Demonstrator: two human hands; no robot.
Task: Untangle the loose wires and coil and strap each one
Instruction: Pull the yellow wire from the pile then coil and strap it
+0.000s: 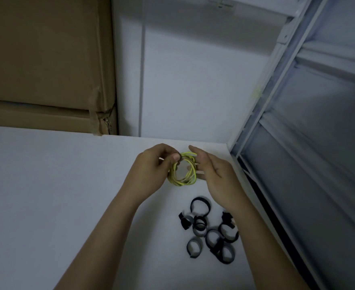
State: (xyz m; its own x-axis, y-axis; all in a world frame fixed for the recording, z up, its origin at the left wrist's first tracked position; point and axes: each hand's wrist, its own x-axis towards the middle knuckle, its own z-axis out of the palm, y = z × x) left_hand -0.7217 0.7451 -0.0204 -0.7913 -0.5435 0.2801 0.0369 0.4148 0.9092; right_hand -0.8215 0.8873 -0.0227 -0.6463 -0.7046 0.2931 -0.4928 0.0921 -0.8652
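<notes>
Wire, yellow-green and wound into a small coil, is held just above the worktop near its far right corner. A dark strap seems to sit at the coil's top left, though it is too small to be sure. If that pinch slips, I judge the loops would spring apart and the strap would come loose. The left hand pinches the coil at that spot between thumb and curled fingers. The right hand is open, fingers fairly straight, cradling the coil's right side. Spare straps lie nearer the worktop's right edge.
</notes>
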